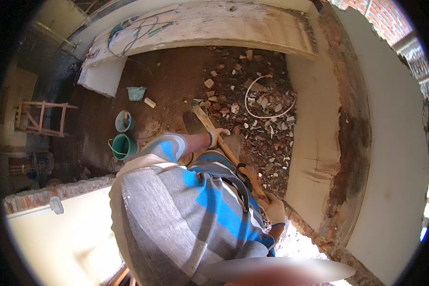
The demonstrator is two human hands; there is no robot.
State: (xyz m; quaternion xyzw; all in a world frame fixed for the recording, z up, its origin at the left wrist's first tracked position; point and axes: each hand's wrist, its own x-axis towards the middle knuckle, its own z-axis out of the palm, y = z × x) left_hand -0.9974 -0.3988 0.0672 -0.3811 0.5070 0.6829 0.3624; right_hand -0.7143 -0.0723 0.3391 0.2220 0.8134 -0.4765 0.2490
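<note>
A long wooden-handled hoe [229,151] runs slantwise in front of my body. Its far end is low over the floor beside the rubble, and a dark, blurred blade shows there. My left hand [218,137], in a pale work glove with a blue cuff, is closed round the handle's upper-middle part. Farther down, by my hip, my right hand [273,209] wears a matching glove and grips the handle's rear end. Broken brick and plaster rubble [267,128] lies to the right of the hoe's far end.
A pale hose loop [247,102] lies on the rubble. At the left stand a green bucket [124,147], a grey-green bucket [124,122], a teal tub [136,93] and a wooden stool [42,118]. A concrete slab [209,31] crosses the back; a rough-edged wall [314,138] borders the right.
</note>
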